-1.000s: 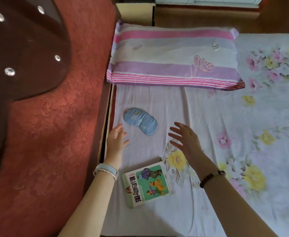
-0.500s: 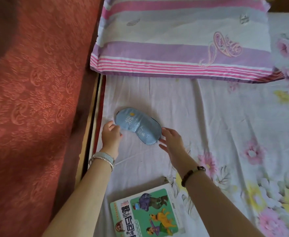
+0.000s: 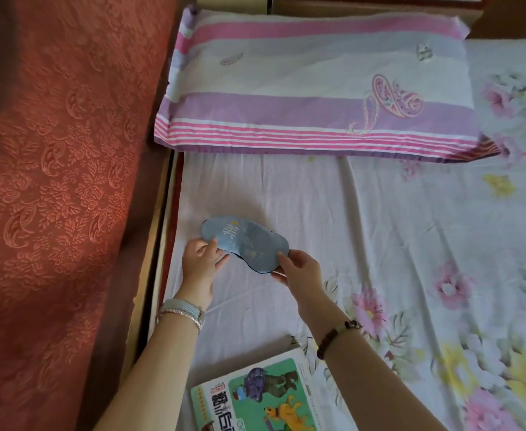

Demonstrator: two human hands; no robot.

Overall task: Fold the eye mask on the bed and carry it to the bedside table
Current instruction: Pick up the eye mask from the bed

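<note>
Hands at either end of a blue eye mask [image 3: 243, 244] on a bed. Left hand [image 3: 200, 265] pinches the mask's left end between thumb and fingers; right hand [image 3: 302, 269] pinches the right end, thumb on top and fingers beneath. The mask is unfolded, printed face up with pale characters, its dark edging visible along the near rim. It lies near the left side of the bed sheet [image 3: 302, 197], its right end slightly raised from the sheet.

Surrounding objects: a striped pillow [image 3: 311, 88] in pink, purple and white, bearing a paisley motif, lies across the head of the bed, well apart from the mask. A picture book [image 3: 255, 396] with a green cartoon cover lies near the bottom edge, between the two forearms, partly cut off by the frame. The left wrist carries a pale blue band [image 3: 182, 307] beside a thin silver bracelet; the right wrist carries a dark beaded bracelet [image 3: 337, 334]. Nothing lies between the hands and the mask.

Surface and room: the sheet is pale lilac with pink and yellow flowers, creased in long folds running from the pillow. A wooden bed frame [image 3: 159, 244] edges the mattress on the left. Beyond it, a red textured covering [image 3: 53, 181] with a raised floral pattern fills the left of the view.
</note>
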